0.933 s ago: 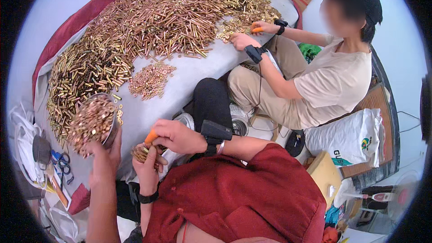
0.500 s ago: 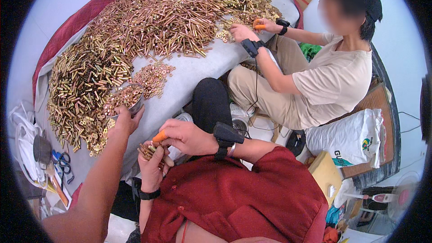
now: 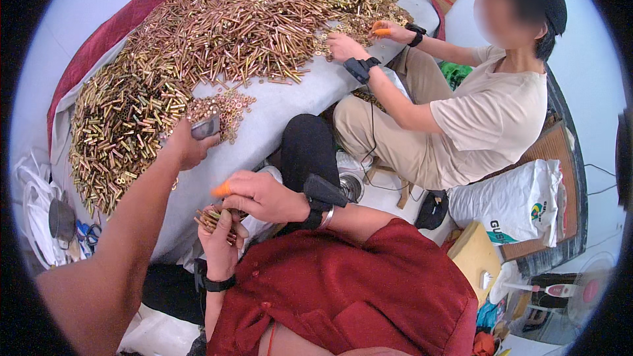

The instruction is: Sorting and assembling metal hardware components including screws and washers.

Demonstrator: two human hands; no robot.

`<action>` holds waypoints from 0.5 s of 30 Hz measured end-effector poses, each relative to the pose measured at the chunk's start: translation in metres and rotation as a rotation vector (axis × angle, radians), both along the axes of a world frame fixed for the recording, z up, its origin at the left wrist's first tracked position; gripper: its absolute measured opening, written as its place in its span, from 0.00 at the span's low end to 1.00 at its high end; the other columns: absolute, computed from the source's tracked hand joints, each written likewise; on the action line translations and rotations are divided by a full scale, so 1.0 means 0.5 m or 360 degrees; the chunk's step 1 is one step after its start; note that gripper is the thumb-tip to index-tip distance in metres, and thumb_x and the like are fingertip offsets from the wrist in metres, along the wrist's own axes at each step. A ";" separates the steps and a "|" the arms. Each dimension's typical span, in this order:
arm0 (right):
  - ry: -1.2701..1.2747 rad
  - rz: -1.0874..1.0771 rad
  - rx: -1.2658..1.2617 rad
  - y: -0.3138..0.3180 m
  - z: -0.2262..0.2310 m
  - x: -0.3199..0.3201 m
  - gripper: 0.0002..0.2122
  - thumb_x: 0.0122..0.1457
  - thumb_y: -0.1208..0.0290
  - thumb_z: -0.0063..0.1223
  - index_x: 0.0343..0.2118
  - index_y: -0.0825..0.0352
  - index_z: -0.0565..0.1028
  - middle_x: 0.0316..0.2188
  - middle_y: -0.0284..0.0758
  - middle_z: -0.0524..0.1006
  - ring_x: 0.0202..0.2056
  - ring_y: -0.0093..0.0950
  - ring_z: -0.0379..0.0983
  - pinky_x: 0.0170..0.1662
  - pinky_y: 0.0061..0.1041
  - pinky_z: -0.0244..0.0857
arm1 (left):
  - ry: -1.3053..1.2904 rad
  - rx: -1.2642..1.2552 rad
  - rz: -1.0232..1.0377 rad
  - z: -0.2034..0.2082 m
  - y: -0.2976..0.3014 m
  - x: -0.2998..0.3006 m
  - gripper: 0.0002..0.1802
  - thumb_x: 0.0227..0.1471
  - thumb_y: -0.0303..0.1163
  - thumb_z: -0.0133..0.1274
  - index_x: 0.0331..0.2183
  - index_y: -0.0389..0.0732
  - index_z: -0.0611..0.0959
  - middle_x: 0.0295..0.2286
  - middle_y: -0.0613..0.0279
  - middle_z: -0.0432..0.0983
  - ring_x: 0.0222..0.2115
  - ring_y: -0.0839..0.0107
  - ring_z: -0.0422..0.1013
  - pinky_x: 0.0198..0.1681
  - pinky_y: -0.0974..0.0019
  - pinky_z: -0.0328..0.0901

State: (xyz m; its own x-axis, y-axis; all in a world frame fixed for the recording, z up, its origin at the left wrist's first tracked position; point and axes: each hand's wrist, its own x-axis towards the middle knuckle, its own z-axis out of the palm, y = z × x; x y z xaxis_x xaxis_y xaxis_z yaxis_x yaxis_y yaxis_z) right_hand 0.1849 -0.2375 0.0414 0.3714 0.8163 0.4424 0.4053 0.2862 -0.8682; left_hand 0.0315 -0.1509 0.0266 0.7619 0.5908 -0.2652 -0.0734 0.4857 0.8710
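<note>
off the worktop's (image 3: 264, 112) near edge, the left hand (image 3: 219, 245) clutches probably stiff, slick pins (image 3: 209, 219), best gripped mid-length; the right hand's (image 3: 269, 199) hold is unclear.

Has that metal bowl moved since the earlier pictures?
Yes. The metal bowl, in another person's hand, has moved rightward and farther up the picture, now reaching the small heap of rings on the grey cloth.

Bright, diffuse light; metal pieces (image 3: 244, 33) glint at upper centre; lines curve near the black corners.
</note>
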 end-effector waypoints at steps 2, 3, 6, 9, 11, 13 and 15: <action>0.0138 0.0043 -0.0147 -0.004 -0.001 -0.003 0.11 0.56 0.66 0.57 0.35 0.69 0.77 0.33 0.42 0.76 0.34 0.37 0.74 0.38 0.32 0.67 | -0.0015 -0.0001 -0.0016 -0.004 0.005 -0.002 0.09 0.58 0.33 0.54 0.35 0.41 0.73 0.23 0.64 0.73 0.12 0.76 0.66 0.10 0.75 0.56; 0.0209 0.0067 -0.0221 -0.004 0.004 -0.005 0.10 0.56 0.67 0.57 0.35 0.69 0.77 0.34 0.43 0.77 0.34 0.36 0.75 0.39 0.31 0.68 | -0.0031 -0.0005 -0.0022 -0.005 0.007 -0.003 0.08 0.58 0.33 0.54 0.35 0.41 0.73 0.23 0.64 0.73 0.12 0.76 0.66 0.10 0.75 0.55; 0.0331 -0.0010 -0.0495 0.000 0.015 -0.010 0.10 0.59 0.67 0.54 0.36 0.69 0.79 0.31 0.40 0.78 0.31 0.30 0.75 0.39 0.28 0.68 | -0.0094 -0.0077 -0.0028 -0.007 0.006 -0.007 0.07 0.59 0.32 0.52 0.35 0.41 0.73 0.23 0.65 0.72 0.11 0.77 0.64 0.10 0.75 0.54; 0.0721 0.0274 -0.0208 0.004 -0.010 -0.026 0.14 0.65 0.64 0.48 0.38 0.71 0.78 0.30 0.32 0.78 0.36 0.19 0.73 0.42 0.23 0.68 | -0.0167 -0.0256 0.0005 -0.002 0.013 -0.008 0.06 0.60 0.33 0.51 0.36 0.42 0.72 0.24 0.66 0.72 0.10 0.79 0.61 0.09 0.76 0.52; 0.1244 0.0361 -0.0161 0.000 -0.040 -0.007 0.21 0.67 0.56 0.42 0.41 0.72 0.77 0.34 0.34 0.78 0.36 0.20 0.73 0.44 0.23 0.67 | -0.0226 -0.0365 -0.0013 0.000 0.016 -0.016 0.07 0.61 0.34 0.50 0.37 0.42 0.72 0.24 0.68 0.72 0.10 0.81 0.58 0.10 0.76 0.50; 0.1203 0.0307 -0.0253 -0.007 -0.059 0.009 0.31 0.68 0.45 0.32 0.44 0.74 0.76 0.39 0.37 0.77 0.38 0.23 0.73 0.48 0.25 0.66 | -0.0197 -0.0328 0.0017 -0.003 0.023 -0.015 0.07 0.61 0.35 0.50 0.37 0.43 0.72 0.25 0.68 0.72 0.10 0.80 0.58 0.10 0.76 0.50; 0.1163 0.0227 -0.0138 0.002 -0.027 -0.029 0.30 0.68 0.47 0.32 0.44 0.73 0.77 0.40 0.39 0.78 0.40 0.24 0.73 0.48 0.26 0.65 | -0.0145 -0.0333 0.0028 -0.009 0.025 -0.015 0.08 0.61 0.36 0.49 0.36 0.43 0.72 0.22 0.69 0.70 0.09 0.80 0.57 0.10 0.76 0.50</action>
State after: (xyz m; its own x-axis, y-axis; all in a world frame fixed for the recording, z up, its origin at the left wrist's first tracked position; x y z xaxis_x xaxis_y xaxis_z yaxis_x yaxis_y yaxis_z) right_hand 0.1706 -0.2366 0.0280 0.4343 0.8990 0.0556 -0.3191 0.2113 -0.9239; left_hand 0.0240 -0.1385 0.0219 0.7784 0.5436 -0.3139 -0.1573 0.6530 0.7409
